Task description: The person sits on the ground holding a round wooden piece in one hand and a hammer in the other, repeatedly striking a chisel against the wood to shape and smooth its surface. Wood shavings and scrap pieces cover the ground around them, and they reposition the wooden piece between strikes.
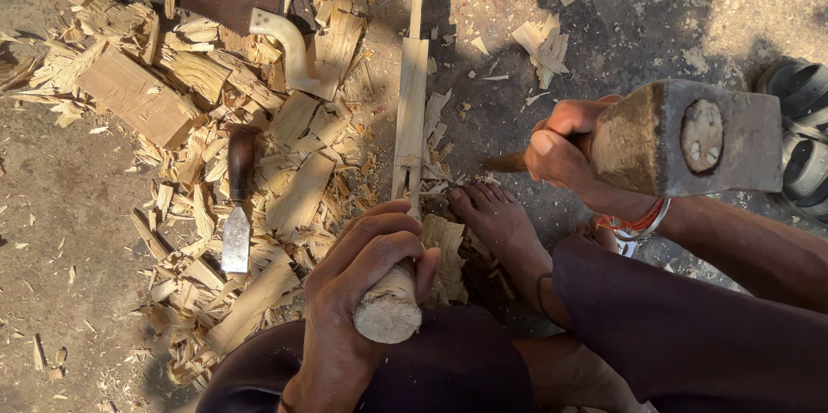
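Chisel handle (390, 305), worn and wooden, is grasped upright in the clenched left hand (362, 266) above a long wooden strip (410, 115) pinned by a bare foot (496, 219); a heavy hammer (686, 137) is gripped by the right hand (565, 150).

Head camera, steep downward view, close over ground (69, 206).
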